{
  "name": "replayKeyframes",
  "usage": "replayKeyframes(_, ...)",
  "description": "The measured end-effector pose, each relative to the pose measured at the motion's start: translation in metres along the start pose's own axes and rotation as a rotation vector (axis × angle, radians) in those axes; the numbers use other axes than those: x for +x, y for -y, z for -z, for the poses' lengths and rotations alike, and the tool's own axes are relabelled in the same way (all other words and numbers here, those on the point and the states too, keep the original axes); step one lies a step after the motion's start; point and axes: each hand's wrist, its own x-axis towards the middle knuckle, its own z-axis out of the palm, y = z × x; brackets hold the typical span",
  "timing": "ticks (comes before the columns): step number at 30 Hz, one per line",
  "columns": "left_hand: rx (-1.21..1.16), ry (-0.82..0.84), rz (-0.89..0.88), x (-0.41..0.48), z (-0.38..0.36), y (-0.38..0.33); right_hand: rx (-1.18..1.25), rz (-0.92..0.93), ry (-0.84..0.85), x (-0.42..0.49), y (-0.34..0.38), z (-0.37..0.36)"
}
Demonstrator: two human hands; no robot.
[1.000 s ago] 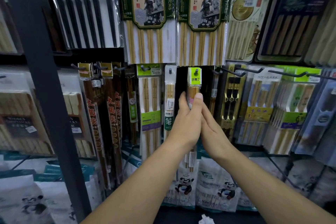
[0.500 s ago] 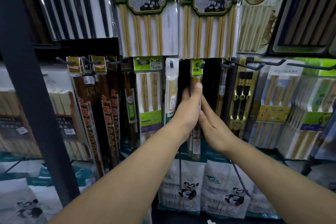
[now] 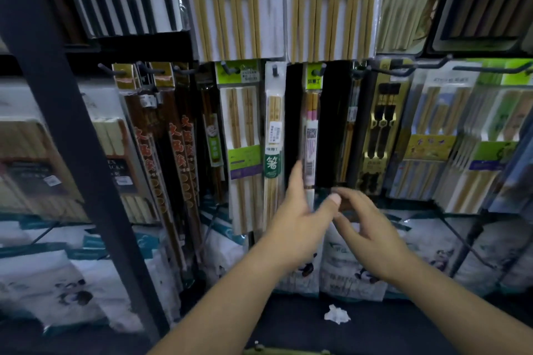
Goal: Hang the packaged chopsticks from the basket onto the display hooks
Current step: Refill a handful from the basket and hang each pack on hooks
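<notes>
1. Hanging from a hook (image 3: 319,70) in the middle row, the pack (image 3: 312,135) is a skinny clear sleeve. It's got a lime-green header card, pale sticks with pink bands, then a white barcode label down the front. It sits straight in a dark gap of the rack.
2. The left hand (image 3: 300,219) is open, fingers stretched upward, with one tip right at the pack's lower left edge. Touching or just beside it, can't tell. It isn't gripping anything.
3. The right hand (image 3: 367,228) is a bit blurry, low and right of the pack, fingers loosely spread, nothing in it.
4. Just left hangs a narrow pack (image 3: 272,141) with a green label, then a wider pack (image 3: 240,135) with a green and purple card, then red packs (image 3: 170,141). Right of the gap is a gold pack (image 3: 380,127).
5. Two bamboo sets (image 3: 236,14) hang above, their bottoms just over the hook row.
6. Down low, panda bags (image 3: 349,265) sit behind the hands, with crumpled paper (image 3: 336,315) in front. A black post (image 3: 60,124) slants across the left side.
</notes>
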Motion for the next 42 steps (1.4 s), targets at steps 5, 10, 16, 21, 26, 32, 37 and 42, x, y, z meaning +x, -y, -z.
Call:
replayKeyframes(5,0.082,-0.035,0.119,-0.086,-0.001,0.064,-0.098,-0.156,0.29,-0.083,-0.024,-0.037)
replayKeyframes(10,0.264,-0.281,0.386,-0.138,0.026,0.15,-0.203,-0.255,0.581,-0.154,-0.056,-0.115)
replayKeyframes(16,0.614,-0.425,0.701,-0.2,0.057,0.242,-0.222,-0.415,0.813,-0.217,-0.099,-0.205)
replayKeyframes(21,0.513,-0.369,0.878,-0.245,0.067,0.291,-0.276,-0.471,0.923,-0.255,-0.129,-0.253)
replayKeyframes(26,0.474,-0.398,0.846,-0.269,0.064,0.308,-0.376,-0.47,0.943,-0.267,-0.147,-0.282)
replayKeyframes(32,0.435,-0.463,0.87,-0.271,0.061,0.315,-0.456,-0.442,1.009,-0.269,-0.158,-0.315)
replayKeyframes(37,0.451,-0.484,0.866,-0.269,0.062,0.319,-0.524,-0.367,1.017,-0.27,-0.165,-0.326)
replayKeyframes(42,0.473,-0.456,0.868,-0.268,0.063,0.318,-0.487,-0.366,0.964,-0.274,-0.169,-0.322)
